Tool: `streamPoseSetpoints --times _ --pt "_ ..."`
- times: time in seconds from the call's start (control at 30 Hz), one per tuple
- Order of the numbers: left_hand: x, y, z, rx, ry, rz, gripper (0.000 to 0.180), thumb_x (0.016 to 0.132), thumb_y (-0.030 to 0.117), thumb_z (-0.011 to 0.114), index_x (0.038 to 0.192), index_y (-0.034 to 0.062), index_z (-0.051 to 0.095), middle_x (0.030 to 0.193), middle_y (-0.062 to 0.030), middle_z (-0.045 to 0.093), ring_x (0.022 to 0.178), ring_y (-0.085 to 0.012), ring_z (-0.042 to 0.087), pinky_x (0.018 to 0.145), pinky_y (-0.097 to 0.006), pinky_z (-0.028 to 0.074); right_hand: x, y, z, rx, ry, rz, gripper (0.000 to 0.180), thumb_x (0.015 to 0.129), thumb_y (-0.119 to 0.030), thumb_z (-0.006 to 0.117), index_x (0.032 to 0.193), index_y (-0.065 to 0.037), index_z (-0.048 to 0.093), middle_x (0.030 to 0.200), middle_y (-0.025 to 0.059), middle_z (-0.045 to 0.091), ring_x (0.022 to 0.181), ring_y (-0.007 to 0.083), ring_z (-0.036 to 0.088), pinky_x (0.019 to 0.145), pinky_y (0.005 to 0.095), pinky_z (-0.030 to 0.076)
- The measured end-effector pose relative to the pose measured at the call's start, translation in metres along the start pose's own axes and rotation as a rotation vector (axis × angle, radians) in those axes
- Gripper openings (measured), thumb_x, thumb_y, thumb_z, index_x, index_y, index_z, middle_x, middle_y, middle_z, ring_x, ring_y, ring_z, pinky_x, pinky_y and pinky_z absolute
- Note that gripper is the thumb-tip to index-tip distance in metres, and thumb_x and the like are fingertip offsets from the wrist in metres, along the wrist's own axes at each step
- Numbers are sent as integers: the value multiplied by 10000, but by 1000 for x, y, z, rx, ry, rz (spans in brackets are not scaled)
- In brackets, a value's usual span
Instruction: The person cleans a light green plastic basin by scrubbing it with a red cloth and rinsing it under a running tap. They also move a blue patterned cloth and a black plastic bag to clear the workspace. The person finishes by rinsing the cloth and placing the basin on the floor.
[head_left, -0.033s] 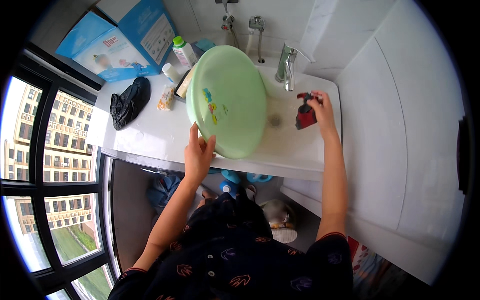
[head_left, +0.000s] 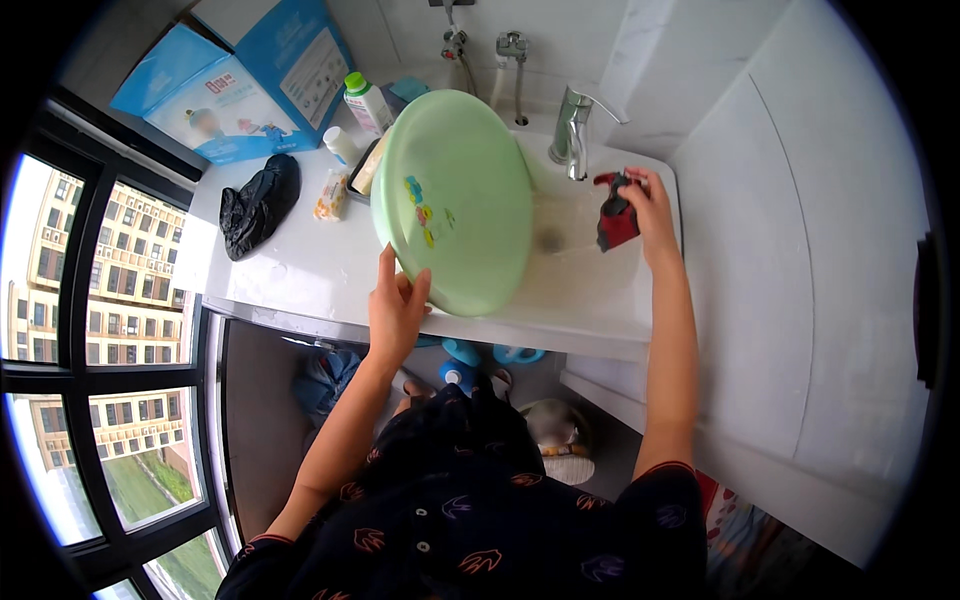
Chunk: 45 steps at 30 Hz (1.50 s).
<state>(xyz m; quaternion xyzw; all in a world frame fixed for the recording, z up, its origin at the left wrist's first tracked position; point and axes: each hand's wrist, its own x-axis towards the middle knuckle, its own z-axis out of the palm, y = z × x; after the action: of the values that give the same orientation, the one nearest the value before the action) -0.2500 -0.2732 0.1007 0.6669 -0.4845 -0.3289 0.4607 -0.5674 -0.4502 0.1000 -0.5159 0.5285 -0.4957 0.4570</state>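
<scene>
A pale green plastic basin (head_left: 470, 200) with small cartoon stickers inside stands tilted on the counter, partly over the sink's left side. My left hand (head_left: 397, 305) grips its near rim, with the thumb and fingers around the edge. Over the right part of the white sink (head_left: 590, 285), my right hand (head_left: 650, 205) pinches a small, limp red and black piece (head_left: 617, 220). It looks like cloth, but its exact kind is unclear. The piece hangs below the chrome faucet (head_left: 572, 140), to the right of the drain (head_left: 549, 239).
Left of the basin are a black plastic bag (head_left: 262, 205), a small orange-and-white packet (head_left: 331, 196), a white bottle (head_left: 341, 146) and a green-capped bottle (head_left: 367, 103). A blue box (head_left: 240, 100) stands behind them. Wall surrounds the sink's right side; a window (head_left: 110, 290) is at left.
My right hand has shifted slightly up and to the right, carrying the red and black piece along. The basin and my left hand stay practically in place.
</scene>
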Motion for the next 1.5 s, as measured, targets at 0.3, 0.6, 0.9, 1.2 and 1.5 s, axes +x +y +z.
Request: streamPoseSetpoints --times 0.3,0.6,0.9,1.2,1.5 --pt "5 -3 2 87 -51 39 567 945 138 552 1424 54 261 830 -108 684 684 -126 647 593 -260 544 62 -85 18 77 -169 137 201 793 -253 628 867 -68 613 859 17 600 788 118 553 664 286 434" --pt "5 -7 6 87 24 111 571 889 140 610 1385 23 350 633 -114 594 532 -182 568 562 -284 464 55 -3 10 104 104 -35 250 787 -221 613 949 -33 647 929 52 623 842 163 578 754 299 460" --pt "7 -11 2 98 15 119 602 883 135 623 1401 30 336 626 -116 586 528 -189 567 574 -295 479 -35 111 -10 -1369 -11 6 241 791 -264 655 989 -133 691 1119 172 586 977 343 592 809 425 504" --pt "7 -7 0 116 29 120 582 882 130 621 1390 28 357 620 -115 583 516 -193 560 551 -296 464 2 161 80 404 -423 711 185 857 -237 611 985 -122 678 859 55 657 754 251 635 740 408 509" --pt "5 -12 1 105 50 119 596 872 128 625 1394 29 355 602 -111 571 510 -211 564 550 -300 466 3 129 80 -1052 -285 39 284 845 -273 628 1049 -76 634 1002 122 620 909 268 599 803 398 491"
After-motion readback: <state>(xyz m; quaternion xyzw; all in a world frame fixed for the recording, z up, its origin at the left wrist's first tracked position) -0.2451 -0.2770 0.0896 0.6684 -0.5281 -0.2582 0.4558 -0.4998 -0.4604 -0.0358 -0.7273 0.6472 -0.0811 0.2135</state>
